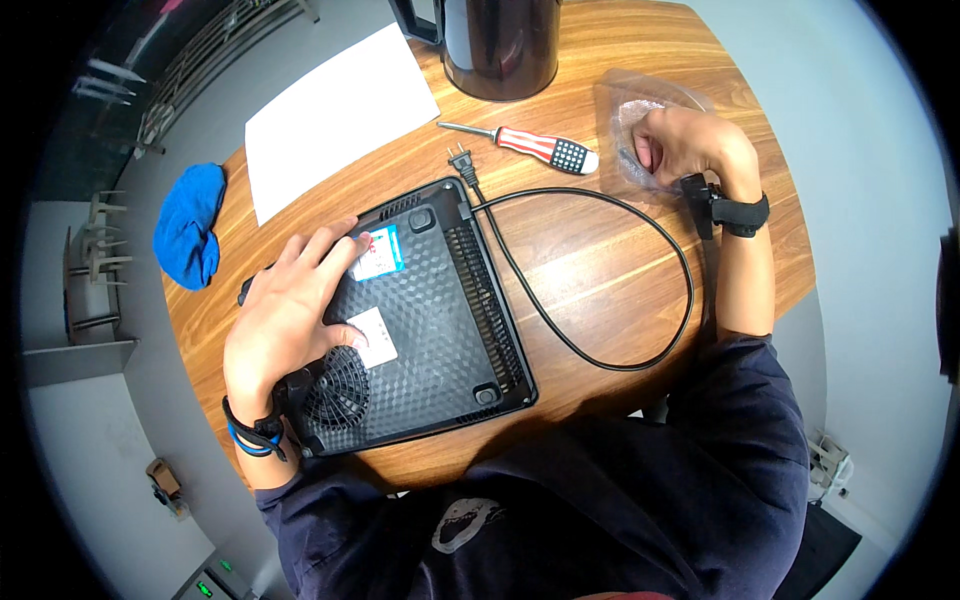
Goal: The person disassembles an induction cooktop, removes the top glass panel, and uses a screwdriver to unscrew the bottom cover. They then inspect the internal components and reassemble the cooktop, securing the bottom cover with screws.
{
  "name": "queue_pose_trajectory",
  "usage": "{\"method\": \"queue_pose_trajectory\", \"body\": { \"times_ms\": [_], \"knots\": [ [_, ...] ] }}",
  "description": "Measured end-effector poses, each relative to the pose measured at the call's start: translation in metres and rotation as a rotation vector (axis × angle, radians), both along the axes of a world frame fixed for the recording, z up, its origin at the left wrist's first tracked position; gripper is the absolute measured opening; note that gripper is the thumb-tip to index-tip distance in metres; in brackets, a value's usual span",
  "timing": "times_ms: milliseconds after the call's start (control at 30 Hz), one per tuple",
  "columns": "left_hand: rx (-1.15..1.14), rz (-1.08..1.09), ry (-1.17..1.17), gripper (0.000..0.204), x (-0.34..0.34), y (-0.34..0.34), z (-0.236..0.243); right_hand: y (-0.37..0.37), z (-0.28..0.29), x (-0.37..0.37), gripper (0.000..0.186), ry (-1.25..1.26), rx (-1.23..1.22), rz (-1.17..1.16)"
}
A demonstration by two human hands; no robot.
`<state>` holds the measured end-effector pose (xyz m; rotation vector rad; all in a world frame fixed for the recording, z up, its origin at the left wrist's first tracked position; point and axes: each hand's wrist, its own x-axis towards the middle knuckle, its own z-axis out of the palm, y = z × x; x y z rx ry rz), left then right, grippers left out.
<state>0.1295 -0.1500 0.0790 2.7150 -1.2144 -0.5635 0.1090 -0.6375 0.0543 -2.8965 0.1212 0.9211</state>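
Note:
A black induction cooker lies with its vented underside up on the wooden table. My left hand rests on its left part, fingers spread, the thumb by a white label and the fingertips close to a blue and white sticker. At the upper right, my right hand reaches into a clear plastic bag with its fingers curled together. What those fingertips pinch, if anything, is hidden. Left of the bag lies a screwdriver with a red and white striped handle, its shaft pointing left.
The cooker's black power cord loops over the table's right side, its plug near the screwdriver. A dark kettle-like vessel stands at the far edge. White paper and a blue cloth lie at the left.

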Motion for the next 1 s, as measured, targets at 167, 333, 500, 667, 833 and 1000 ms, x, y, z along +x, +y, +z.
{"method": "queue_pose_trajectory", "body": {
  "times_ms": [167,333,500,667,833,1000],
  "knots": [
    [0.015,0.008,-0.002,0.113,-0.001,0.0,0.0,-0.008,-0.002,0.0,0.032,-0.074,0.083,0.006],
    [-0.002,-0.009,-0.01,0.112,0.0,0.002,-0.003,-0.015,0.009,-0.006,0.032,-0.009,-0.024,-0.105],
    [-0.016,-0.024,-0.015,0.111,0.001,0.002,-0.004,-0.017,-0.003,-0.018,0.031,0.049,-0.11,-0.091],
    [-0.005,-0.014,0.009,0.113,0.0,0.001,-0.001,-0.019,-0.001,-0.032,0.028,0.026,0.045,-0.05],
    [-0.012,-0.022,0.007,0.111,0.0,0.003,-0.001,-0.028,-0.004,-0.042,0.023,-0.048,0.227,0.072],
    [-0.017,-0.032,0.01,0.11,0.002,0.004,0.0,-0.037,0.001,-0.05,0.018,-0.079,0.295,0.032]
  ]
}}
